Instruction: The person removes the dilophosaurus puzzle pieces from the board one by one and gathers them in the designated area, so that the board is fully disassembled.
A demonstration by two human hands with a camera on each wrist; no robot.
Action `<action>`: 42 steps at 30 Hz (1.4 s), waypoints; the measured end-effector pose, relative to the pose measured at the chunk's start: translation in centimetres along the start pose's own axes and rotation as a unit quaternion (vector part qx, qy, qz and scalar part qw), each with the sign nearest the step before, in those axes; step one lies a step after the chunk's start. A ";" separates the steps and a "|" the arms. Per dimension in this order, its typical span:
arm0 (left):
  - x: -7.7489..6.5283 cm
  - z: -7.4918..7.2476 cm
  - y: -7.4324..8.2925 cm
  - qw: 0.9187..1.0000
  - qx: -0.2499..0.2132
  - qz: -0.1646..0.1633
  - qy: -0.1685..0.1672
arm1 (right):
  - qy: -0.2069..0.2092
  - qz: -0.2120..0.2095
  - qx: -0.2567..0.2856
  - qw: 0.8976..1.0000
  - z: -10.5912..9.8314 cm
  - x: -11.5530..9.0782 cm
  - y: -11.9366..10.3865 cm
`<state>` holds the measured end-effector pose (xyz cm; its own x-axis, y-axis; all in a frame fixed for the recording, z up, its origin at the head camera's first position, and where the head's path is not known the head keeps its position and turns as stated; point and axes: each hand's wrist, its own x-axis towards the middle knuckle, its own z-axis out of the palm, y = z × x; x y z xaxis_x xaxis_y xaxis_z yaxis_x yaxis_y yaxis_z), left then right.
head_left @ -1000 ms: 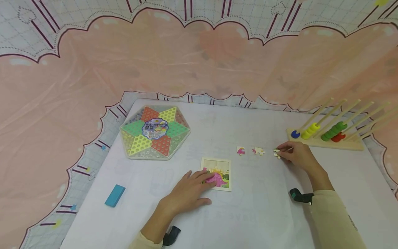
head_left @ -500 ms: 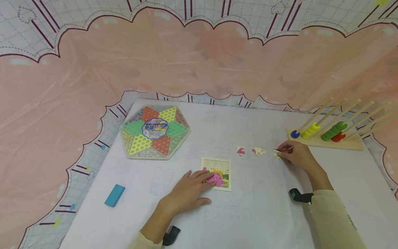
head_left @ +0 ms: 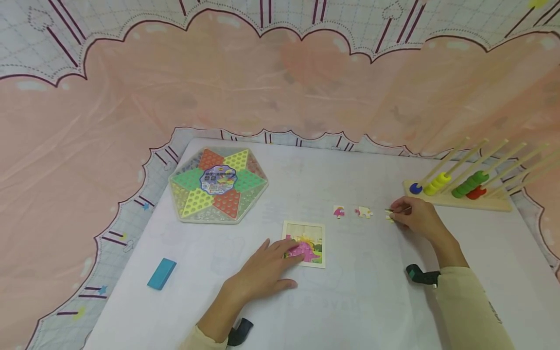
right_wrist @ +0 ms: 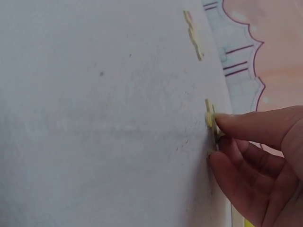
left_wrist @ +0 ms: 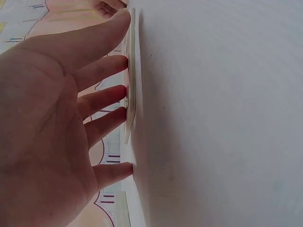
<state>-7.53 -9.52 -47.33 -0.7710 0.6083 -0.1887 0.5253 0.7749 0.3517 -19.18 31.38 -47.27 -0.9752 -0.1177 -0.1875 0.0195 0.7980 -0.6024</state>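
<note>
In the head view my left hand point(head_left: 262, 270) rests with spread fingers on a small framed jigsaw puzzle point(head_left: 313, 261) showing a pink dinosaur. The left wrist view has the fingertips touching the thin puzzle frame point(left_wrist: 132, 90), seen edge-on. Over to the right, my right hand point(head_left: 417, 217) pinches a jigsaw piece point(head_left: 388, 214) at the table surface. Thumb and fingers partly cover that piece point(right_wrist: 209, 119) in the right wrist view. Two loose pieces lie left of it: a pink-and-white piece point(head_left: 339, 212) and a pale yellow-and-pink piece point(head_left: 363, 212).
A hexagonal Chinese checkers set point(head_left: 218, 204) lies at the back left. Toward the left edge is a blue block point(head_left: 162, 274). Behind the right hand stands a wooden peg rack point(head_left: 494, 204) with coloured beads. White cloth point(head_left: 350, 311) covers the table.
My right fingers have shifted slightly over the jigsaw piece, and a little less of it shows. The left hand stays on the puzzle.
</note>
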 end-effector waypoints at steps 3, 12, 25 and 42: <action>0.0 -0.2 -0.1 1.000 -0.008 -0.006 -0.008 | 0.004 -0.005 -0.011 1.000 0.1 0.0 -0.5; -0.3 -0.4 -0.3 1.000 -0.019 -0.009 -0.019 | -0.026 -0.041 -0.013 0.999 2.7 -0.1 -4.6; -0.9 -0.5 -0.5 1.000 -0.021 -0.001 -0.022 | -0.103 -0.181 -0.004 0.978 8.6 -0.4 -11.9; -1.3 -0.5 -1.0 0.999 -0.022 0.020 -0.018 | -0.175 -0.227 0.001 0.958 12.6 0.2 -15.2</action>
<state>-7.26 -11.20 -46.99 -0.7357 0.6450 -0.2069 0.5384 0.7422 0.3991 -16.90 11.76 -47.91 -0.7492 -0.6441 -0.1542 -0.3892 0.6166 -0.6844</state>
